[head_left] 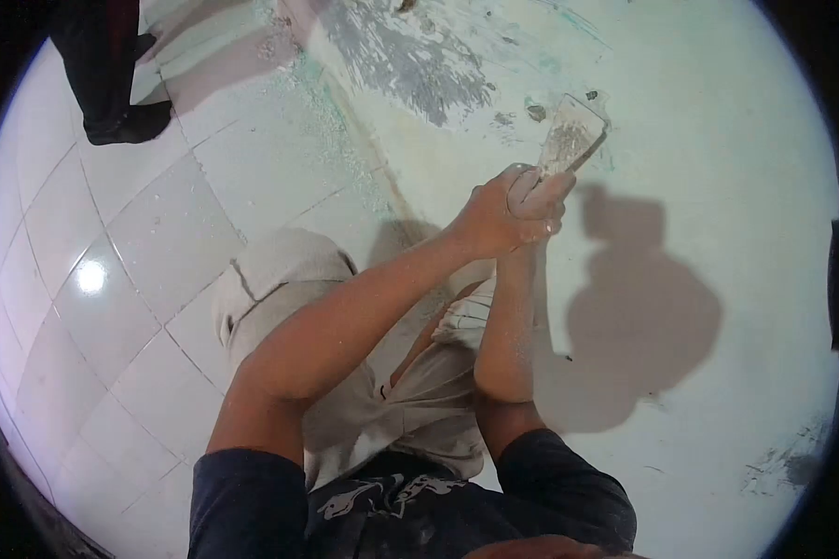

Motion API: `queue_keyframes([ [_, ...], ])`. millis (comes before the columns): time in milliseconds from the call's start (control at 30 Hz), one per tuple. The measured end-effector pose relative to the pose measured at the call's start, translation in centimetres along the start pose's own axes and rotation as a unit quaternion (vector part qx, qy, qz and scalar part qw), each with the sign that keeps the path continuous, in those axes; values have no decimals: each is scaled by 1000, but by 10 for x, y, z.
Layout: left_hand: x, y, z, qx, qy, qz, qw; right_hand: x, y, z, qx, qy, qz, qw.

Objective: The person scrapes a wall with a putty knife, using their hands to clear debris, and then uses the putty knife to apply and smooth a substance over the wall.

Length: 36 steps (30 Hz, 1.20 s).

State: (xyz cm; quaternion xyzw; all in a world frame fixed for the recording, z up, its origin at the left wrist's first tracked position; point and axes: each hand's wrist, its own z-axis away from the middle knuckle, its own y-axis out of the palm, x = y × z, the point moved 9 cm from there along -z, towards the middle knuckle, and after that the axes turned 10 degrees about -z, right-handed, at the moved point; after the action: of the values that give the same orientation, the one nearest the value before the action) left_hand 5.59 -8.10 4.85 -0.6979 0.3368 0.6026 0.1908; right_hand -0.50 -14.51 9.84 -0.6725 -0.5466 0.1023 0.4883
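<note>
Both of my hands are wrapped together around the handle end of a scraper with a broad, dust-covered flat blade (570, 138). My left hand (490, 220) comes in from the left and overlaps my right hand (543, 197), whose fingers are coated in pale dust. The handle itself is hidden inside the grip. At its far end, the blade lies against or very close to the pale wall (718, 168), beside a small dark chipped spot (536, 112). A larger grey patch (410, 61) of bare surface lies to the left of the blade.
White floor tiles (149, 214) spread out on the left. Paint flakes (322, 121) are scattered along the wall's base. Another person's dark-covered foot (130, 124) stands at the upper left. My bent knee (289, 261) is near the wall, and my shadow falls on it.
</note>
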Motion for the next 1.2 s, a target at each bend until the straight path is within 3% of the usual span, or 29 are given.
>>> queue_keyframes([
  [133,20,2,1,14,-98,101,990,-3,24,-20,10,9,-3,1000],
  [233,7,5,-6,15,1,-6,1000,4,25,-11,15,3,-22,1000],
  [267,14,6,-6,18,-6,-2,1000,4,29,-11,19,9,-19,1000],
  [333,39,12,-8,34,-119,201,972,-2,27,-13,19,21,-6,1000],
  [367,32,4,-3,-36,-102,158,981,-3,27,-17,14,16,-10,1000],
  [400,24,0,-6,-44,-93,153,983,3,12,-1,12,6,-19,1000],
  [467,0,2,-7,-2,15,18,1000,6,31,-19,21,2,-28,999],
  [500,11,1,-5,2,-56,19,998,2,36,-22,26,7,-25,999],
  [533,15,8,-1,10,-62,27,998,-4,30,-20,27,16,-16,999],
  [600,19,12,-7,23,-67,190,979,-13,8,-12,21,17,-12,1000],
  [633,15,6,-12,18,-59,185,981,-11,9,-16,18,10,-20,1000],
  [700,-5,2,-8,3,12,-11,1000,0,16,-13,22,15,-22,999],
  [733,4,3,-5,7,11,-12,1000,-1,20,-5,21,21,-22,999],
  [800,30,10,-5,30,-96,142,985,-6,28,-28,19,30,-10,999],
  [867,20,3,-10,0,-70,108,992,3,19,-7,14,12,-29,999],
  [933,19,3,-4,0,-63,-18,998,-7,7,-4,21,20,-34,999],
  [967,27,-4,-1,-10,-125,26,992,-1,27,-9,23,27,-32,999],
  [1100,41,-8,-14,-65,-112,42,991,6,39,-32,20,22,-49,998],
  [1200,37,8,-13,17,-95,100,990,0,26,-7,35,36,-57,997],
])
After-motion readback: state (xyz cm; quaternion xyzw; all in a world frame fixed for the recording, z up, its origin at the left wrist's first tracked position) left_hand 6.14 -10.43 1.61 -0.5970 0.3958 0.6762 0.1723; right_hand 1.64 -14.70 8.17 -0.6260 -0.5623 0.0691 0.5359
